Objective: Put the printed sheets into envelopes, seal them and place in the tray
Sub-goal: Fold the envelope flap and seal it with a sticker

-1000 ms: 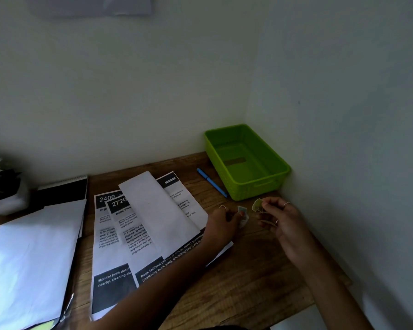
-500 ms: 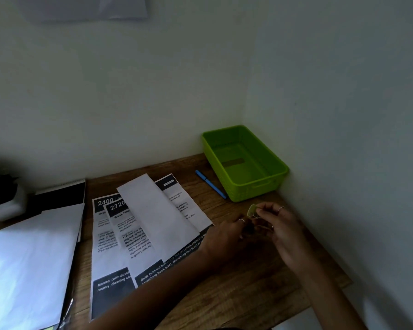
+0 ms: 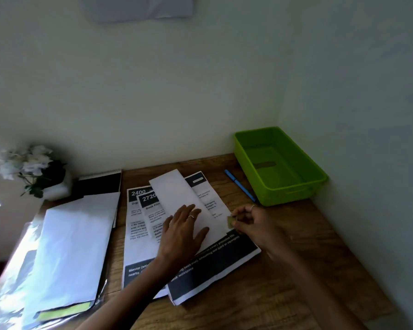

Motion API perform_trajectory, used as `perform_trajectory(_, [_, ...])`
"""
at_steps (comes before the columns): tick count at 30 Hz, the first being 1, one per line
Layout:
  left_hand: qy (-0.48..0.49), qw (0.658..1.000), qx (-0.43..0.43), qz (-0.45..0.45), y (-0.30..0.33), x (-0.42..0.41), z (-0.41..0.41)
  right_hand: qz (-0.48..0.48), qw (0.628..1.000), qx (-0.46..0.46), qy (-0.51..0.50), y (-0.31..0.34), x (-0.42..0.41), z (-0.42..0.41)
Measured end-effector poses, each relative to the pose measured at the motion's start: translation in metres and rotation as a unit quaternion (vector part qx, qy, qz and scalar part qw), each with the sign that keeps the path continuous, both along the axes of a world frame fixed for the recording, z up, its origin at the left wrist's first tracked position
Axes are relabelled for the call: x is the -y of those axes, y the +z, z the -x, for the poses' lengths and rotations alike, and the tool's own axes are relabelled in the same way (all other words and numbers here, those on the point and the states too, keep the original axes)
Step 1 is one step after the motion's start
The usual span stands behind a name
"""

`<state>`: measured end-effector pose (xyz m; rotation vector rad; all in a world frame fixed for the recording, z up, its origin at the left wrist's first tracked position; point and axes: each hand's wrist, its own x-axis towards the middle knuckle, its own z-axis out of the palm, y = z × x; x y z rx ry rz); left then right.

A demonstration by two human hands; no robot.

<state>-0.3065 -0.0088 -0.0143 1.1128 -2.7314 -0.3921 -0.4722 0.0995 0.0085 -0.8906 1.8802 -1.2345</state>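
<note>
Nearest the camera, the wooden counter [image 3: 284, 289] carries a fan of printed sheets [image 3: 138, 236], overlapping one another with their dark footers toward the person. On top of them lies a long white folded piece [image 3: 177, 194], blank side up; whether it is an envelope or a folded sheet cannot be told.

The left hand [image 3: 181, 232] lies flat on that white piece with fingers straight and spread, pressing it down and holding nothing. Just to its right, the right hand [image 3: 250, 222] has its grip closed in a pinch on a small green sticker [image 3: 229, 221], held at the right edge of the papers, apparently ready to go on as a seal.

To the left, a stack of white envelopes [image 3: 74, 244] sits partly in a clear sleeve, a green strip showing at its near end. Behind it lie a dark notebook [image 3: 100, 184] and a pot of white flowers [image 3: 34, 172].

Farther back on the right, a blue pen [image 3: 239, 185] lies just beside the green tray [image 3: 317, 177], which stands in the corner and holds no envelopes.

As a judgement, the task is early: at most one piece is near sealing, nothing is delivered, and several sheets remain to be enclosed.
</note>
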Motion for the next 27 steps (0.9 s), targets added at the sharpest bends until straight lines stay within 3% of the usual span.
perform_trajectory(7, [0.001, 0.992, 0.098, -0.076, -0.016, 0.001, -0.006, -0.009, 0.986, -0.1, 0.13, -0.011, 0.034, -0.018])
perform_trajectory(27, [0.023, 0.995, 0.083, -0.045, -0.031, -0.001, -0.004, -0.006, 0.934, -0.308, 0.181, -0.034, 0.041, -0.028])
